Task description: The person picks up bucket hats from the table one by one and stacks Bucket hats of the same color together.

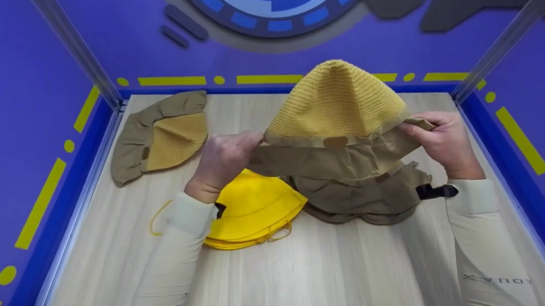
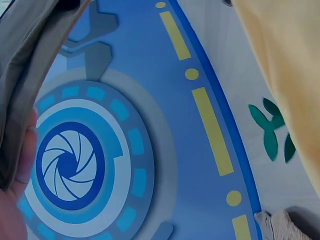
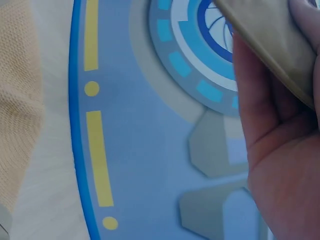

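Note:
Both hands hold up a bucket hat with a yellow woven crown [image 1: 338,104] and a khaki cloth brim [image 1: 330,161]. A small brown patch sits where crown and brim meet. My left hand [image 1: 228,158] grips the brim's left side, while my right hand [image 1: 444,137] pinches its right edge between thumb and fingers. In the right wrist view, the khaki edge lies between the right hand's [image 3: 280,145] thumb and fingers. Fingers of the left hand [image 2: 22,165] show behind the brim in the left wrist view; the rest is out of frame.
Below the left hand lies a folded yellow hat [image 1: 252,211] with a thin cord. A grey-brown hat [image 1: 365,199] rests under the raised one, partly hidden. Another khaki hat with woven crown [image 1: 179,142] lies folded at the back left. Blue walls [image 1: 228,56] enclose the wood-grain table [image 1: 280,285].

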Tool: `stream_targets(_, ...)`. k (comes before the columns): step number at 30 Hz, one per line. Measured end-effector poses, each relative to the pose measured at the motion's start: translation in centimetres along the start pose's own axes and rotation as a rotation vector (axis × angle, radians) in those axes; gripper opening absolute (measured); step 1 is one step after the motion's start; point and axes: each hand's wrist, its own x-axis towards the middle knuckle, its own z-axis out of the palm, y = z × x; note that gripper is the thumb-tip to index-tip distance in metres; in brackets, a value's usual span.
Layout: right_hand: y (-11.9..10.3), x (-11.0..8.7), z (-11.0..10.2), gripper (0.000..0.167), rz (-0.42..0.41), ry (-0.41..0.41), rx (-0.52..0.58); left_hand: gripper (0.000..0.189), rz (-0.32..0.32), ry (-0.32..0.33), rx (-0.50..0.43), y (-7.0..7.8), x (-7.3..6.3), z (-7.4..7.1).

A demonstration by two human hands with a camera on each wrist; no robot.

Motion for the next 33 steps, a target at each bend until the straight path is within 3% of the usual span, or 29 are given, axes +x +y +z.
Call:
stream_targets(4,0.0,-0.3,-1.2,0.016,-0.011,0.116,-0.022,0.011,-0.122,-0.008,-0.106,0.3,0.6,1.4)
stream_targets(8,0.7,-0.9,-2.8,0.02,0.081,0.198,-0.086,0.017,-0.243,-0.071,-0.246,0.9,1.0,3.4)
stream_targets(18,5.9,-3.5,-6.1,0.035,0.346,0.126,-0.227,0.016,-0.618,-0.373,-0.631,2.6,1.2,8.5)
stream_targets(25,10.3,-6.0,-6.3,0.044,0.472,0.099,-0.266,0.011,-0.687,-0.524,-0.742,3.5,0.3,11.7)
stream_targets(29,11.8,-7.2,-5.5,0.045,0.499,0.067,-0.28,0.007,-0.734,-0.599,-0.714,3.8,-0.5,12.4)
stream_targets(33,12.9,-7.9,-4.6,0.043,0.457,0.004,-0.375,0.005,-0.761,-0.664,-0.634,4.2,-1.3,12.7)
